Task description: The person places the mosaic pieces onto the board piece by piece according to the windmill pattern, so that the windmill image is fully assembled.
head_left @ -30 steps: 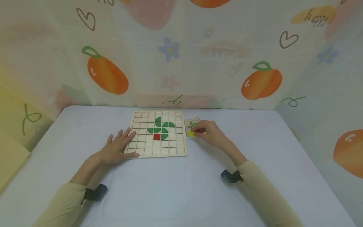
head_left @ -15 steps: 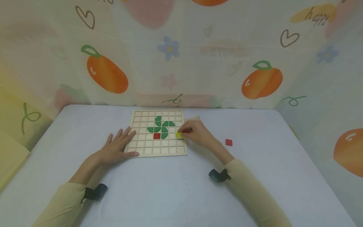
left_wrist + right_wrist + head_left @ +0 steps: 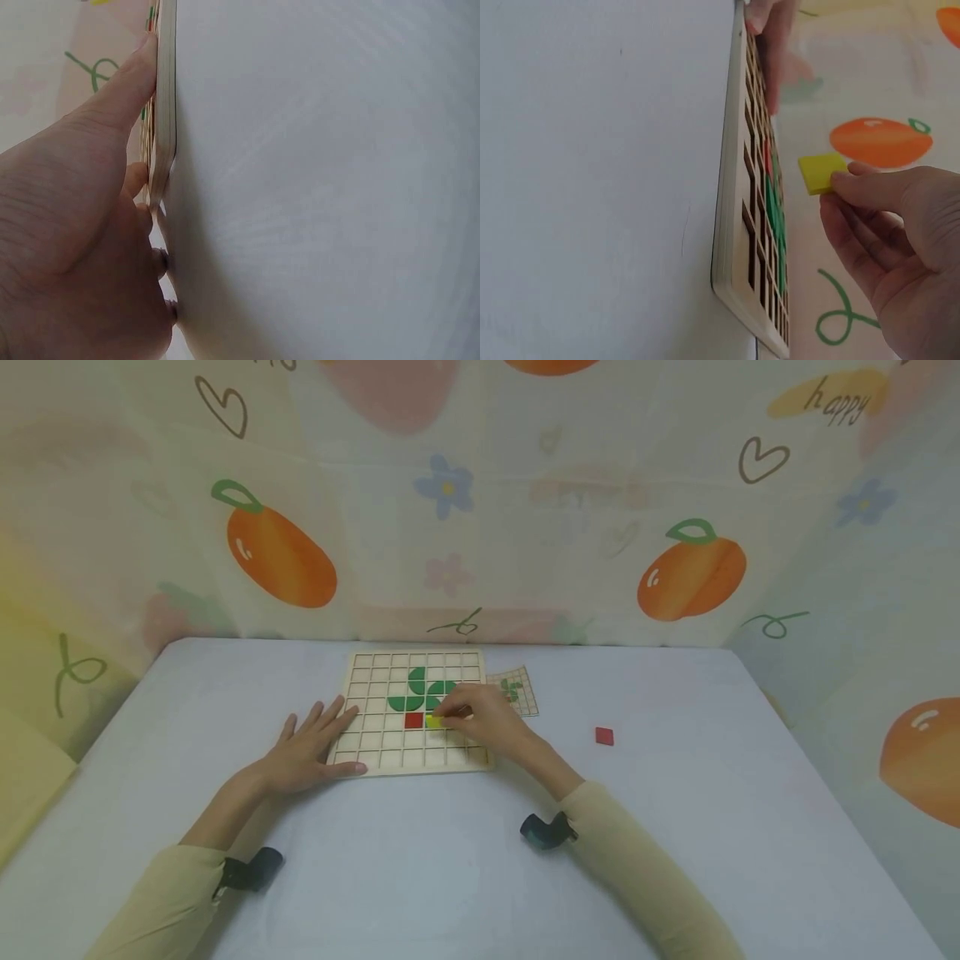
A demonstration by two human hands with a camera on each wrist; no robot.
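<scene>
A yellow square tile (image 3: 820,172) is pinched between the thumb and fingers of my right hand (image 3: 483,714). In the right wrist view the tile is held a little above the wooden grid board (image 3: 382,760); in the head view it overlaps the board just right of the red square tile (image 3: 414,720). Several green rounded tiles (image 3: 406,702) form a pinwheel in the board's middle, partly hidden by my right hand. My left hand (image 3: 303,752) rests with spread, straight fingers at the board's left edge, its thumb (image 3: 124,90) along the front corner.
Right of the board lies a small pattern card (image 3: 525,693) printed with a green pinwheel on a grid. Another red square tile (image 3: 604,737) lies farther right on the white tabletop (image 3: 420,860). Behind the table hangs a fruit-patterned cloth (image 3: 510,527).
My right hand has carried the yellow tile leftward from beside the card to over the board's middle. The card and the loose red tile have come into sight. My left hand stays put.
</scene>
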